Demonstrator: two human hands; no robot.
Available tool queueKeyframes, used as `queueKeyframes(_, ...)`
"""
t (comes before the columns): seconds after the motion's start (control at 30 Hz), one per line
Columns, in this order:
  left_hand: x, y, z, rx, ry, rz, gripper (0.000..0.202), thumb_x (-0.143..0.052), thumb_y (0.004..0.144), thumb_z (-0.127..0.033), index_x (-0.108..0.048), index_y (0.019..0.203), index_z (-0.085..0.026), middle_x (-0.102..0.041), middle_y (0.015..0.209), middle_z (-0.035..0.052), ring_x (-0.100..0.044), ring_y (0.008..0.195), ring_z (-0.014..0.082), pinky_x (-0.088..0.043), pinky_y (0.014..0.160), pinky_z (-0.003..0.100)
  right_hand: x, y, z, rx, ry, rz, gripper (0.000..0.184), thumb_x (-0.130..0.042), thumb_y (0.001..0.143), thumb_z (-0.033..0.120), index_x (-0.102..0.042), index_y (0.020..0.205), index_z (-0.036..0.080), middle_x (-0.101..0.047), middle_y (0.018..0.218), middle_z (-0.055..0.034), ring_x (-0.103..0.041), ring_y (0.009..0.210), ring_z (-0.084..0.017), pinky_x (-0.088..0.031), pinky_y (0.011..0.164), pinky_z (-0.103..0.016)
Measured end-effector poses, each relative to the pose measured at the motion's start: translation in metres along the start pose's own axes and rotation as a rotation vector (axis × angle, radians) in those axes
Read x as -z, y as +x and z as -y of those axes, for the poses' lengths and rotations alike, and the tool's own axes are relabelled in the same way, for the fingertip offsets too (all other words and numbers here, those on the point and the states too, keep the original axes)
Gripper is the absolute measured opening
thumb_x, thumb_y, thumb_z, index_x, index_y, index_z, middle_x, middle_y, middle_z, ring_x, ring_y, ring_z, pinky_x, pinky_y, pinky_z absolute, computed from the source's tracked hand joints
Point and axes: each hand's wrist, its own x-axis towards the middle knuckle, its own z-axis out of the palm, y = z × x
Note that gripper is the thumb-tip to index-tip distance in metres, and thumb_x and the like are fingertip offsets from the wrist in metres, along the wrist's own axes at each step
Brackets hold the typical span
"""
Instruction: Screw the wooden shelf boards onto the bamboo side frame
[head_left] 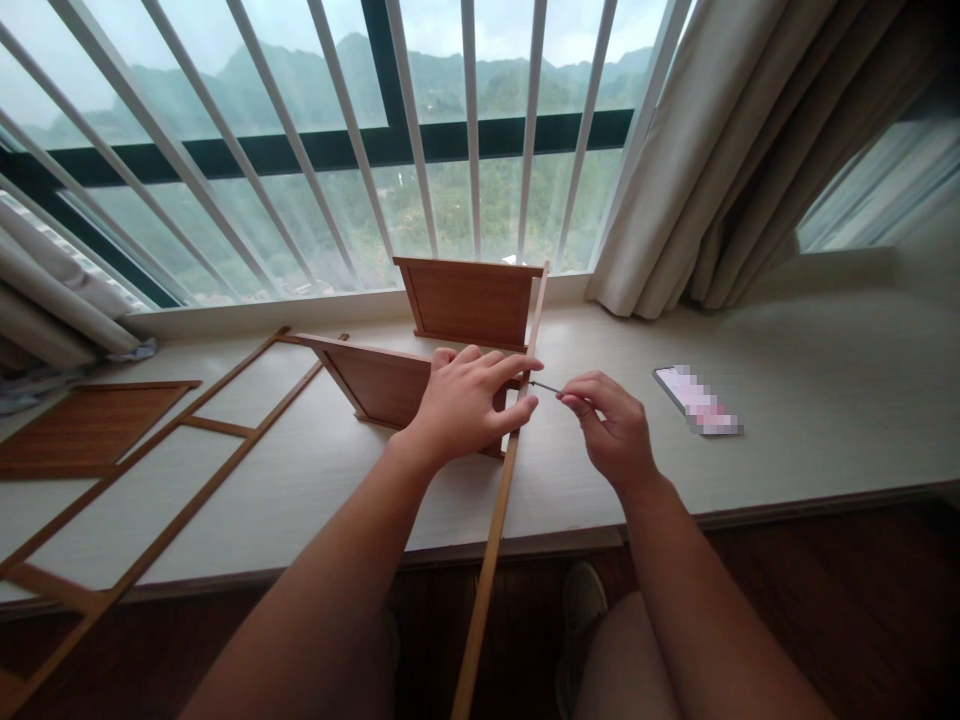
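My left hand (pixel 465 405) lies over the end of a reddish-brown wooden panel (pixel 375 385) that stands on its edge. The fingers reach across to a long narrow wooden post (pixel 491 540), with the thumb and forefinger spread either side of the joint. My right hand (pixel 611 425) pinches a thin metal rod (pixel 546 387) that looks like a hex key. Its tip meets the outer side of the post between my left thumb and forefinger. A second upright panel (pixel 472 303) meets the same post farther back. Part of the near panel is hidden behind my left hand.
A ladder-like wooden frame (pixel 217 427) leans across the left, its near end past the white ledge's (pixel 750 465) front edge. Another wooden panel (pixel 97 430) lies at far left. To the right lies a phone (pixel 694 400). Barred window and curtains (pixel 720 150) stand behind.
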Motion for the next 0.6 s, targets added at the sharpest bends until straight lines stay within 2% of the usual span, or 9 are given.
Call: queueKeyframes(0.6, 0.0000, -0.0002, 0.0003, -0.004, 0.006, -0.006, 0.039, -0.048, 0.092, -0.053, -0.058, 0.127, -0.040, -0.069, 0.118, -0.0061, -0.055, 0.101, 0.0225, -0.027, 0.083, 0.040, 0.0005, 0.0003, -0.0038, 0.012, -0.070, 0.002, 0.009, -0.058, 0.095, 0.021, -0.064, 0.089, 0.021, -0.062, 0.087, -0.0044, -0.059, 0.083, -0.019, -0.047, 0.077, -0.034)
